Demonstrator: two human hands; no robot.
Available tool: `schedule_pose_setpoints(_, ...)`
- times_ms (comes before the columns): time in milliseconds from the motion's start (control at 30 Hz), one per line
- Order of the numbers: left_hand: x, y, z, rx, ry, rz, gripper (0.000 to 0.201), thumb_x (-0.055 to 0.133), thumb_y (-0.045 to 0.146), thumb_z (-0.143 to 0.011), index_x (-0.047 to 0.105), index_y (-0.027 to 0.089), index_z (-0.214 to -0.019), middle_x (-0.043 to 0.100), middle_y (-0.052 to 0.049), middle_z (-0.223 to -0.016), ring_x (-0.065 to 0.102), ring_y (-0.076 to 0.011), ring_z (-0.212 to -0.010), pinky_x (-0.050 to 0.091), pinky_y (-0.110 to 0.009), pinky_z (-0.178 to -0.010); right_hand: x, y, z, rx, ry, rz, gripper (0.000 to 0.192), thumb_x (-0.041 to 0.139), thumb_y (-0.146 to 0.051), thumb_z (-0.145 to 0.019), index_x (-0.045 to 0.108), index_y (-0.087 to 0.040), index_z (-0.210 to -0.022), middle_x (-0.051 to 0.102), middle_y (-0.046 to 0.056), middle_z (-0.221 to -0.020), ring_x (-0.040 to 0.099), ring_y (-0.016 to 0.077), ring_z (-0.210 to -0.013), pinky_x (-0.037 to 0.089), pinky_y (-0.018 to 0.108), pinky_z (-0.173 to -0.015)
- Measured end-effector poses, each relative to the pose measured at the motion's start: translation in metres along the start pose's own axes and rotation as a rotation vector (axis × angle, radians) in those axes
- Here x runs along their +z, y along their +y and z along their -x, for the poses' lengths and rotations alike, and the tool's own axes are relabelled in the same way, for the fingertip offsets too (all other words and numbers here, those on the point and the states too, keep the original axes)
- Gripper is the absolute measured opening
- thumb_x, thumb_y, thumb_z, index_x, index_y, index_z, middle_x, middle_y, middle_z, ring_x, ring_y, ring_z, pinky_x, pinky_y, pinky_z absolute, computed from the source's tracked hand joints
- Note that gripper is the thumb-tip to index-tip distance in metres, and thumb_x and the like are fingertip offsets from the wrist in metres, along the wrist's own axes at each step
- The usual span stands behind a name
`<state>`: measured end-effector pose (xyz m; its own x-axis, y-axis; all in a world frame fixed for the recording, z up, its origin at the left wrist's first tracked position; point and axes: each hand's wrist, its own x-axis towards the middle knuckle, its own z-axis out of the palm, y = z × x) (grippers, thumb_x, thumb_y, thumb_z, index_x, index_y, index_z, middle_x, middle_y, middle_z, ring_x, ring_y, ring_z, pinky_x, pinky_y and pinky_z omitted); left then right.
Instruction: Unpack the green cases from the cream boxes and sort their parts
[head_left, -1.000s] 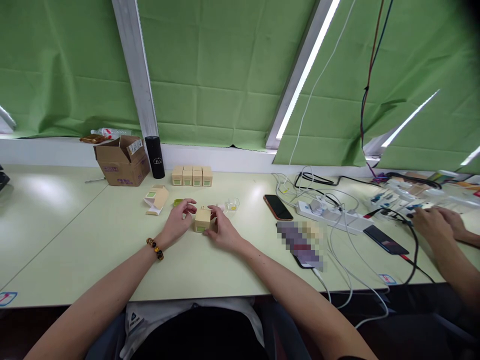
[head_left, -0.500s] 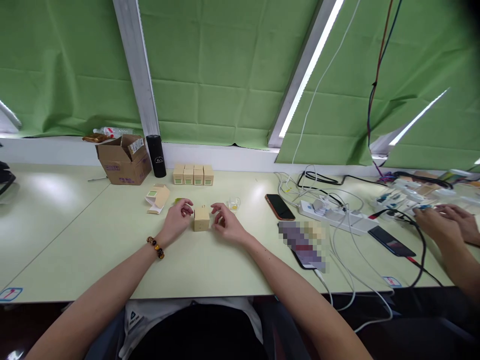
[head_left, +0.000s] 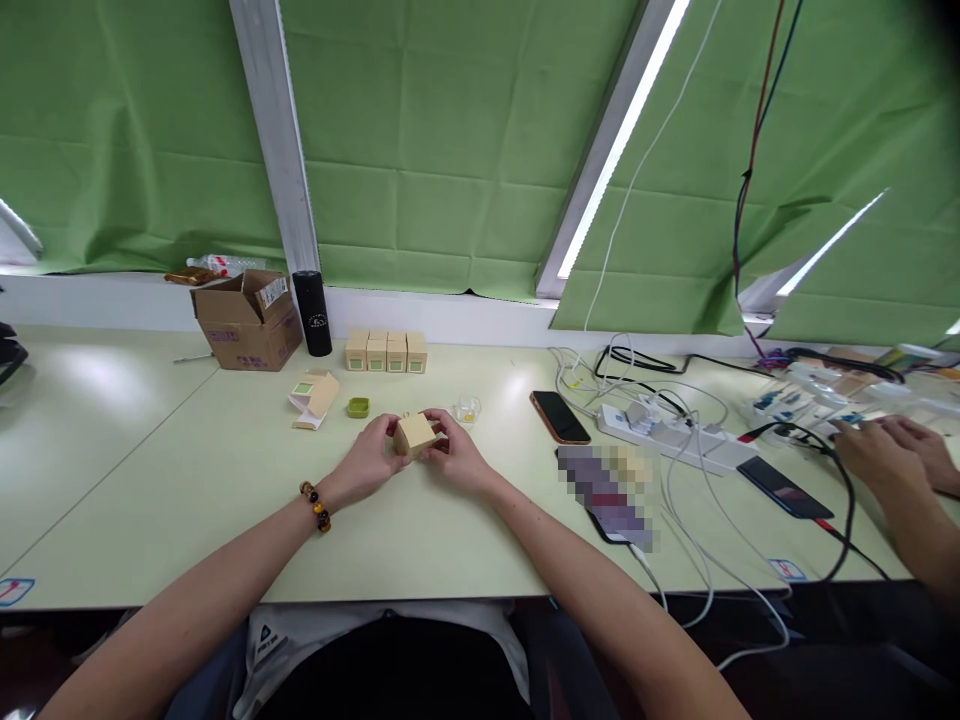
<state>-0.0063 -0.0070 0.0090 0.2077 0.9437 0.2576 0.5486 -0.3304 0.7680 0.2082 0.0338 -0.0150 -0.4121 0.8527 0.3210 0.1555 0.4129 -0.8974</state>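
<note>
Left hand (head_left: pixel 371 462) and right hand (head_left: pixel 457 458) jointly grip one tilted tan cardboard box (head_left: pixel 415 434) at frame center. Four matching square boxes (head_left: pixel 385 352) stand behind, beside one small green lid (head_left: pixel 358 407).

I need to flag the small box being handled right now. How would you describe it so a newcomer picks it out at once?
Start at the pale green table and go to its middle, in front of the row of four boxes by the window ledge. There the small tan box sits tilted between the left hand and right hand. Unlike the upright row and the opened box lying flat, it alone is held.
</note>
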Motion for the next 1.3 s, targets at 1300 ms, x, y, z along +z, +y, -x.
schedule_pose_setpoints(1300,-0.006,0.007,0.003,0.85,0.327,-0.796,0.046,0.055,0.011,-0.102,0.048,0.011,-0.148,0.066,-0.021,-0.125,0.067,-0.0317,-0.114,0.061,-0.05,-0.095,0.004,-0.041,0.023,-0.397,0.151,0.444,0.071,0.055,-0.016,-0.096,0.023,-0.026,-0.159,0.051,0.019,-0.148,0.061,0.0321,-0.124,0.061,0.055,-0.102)
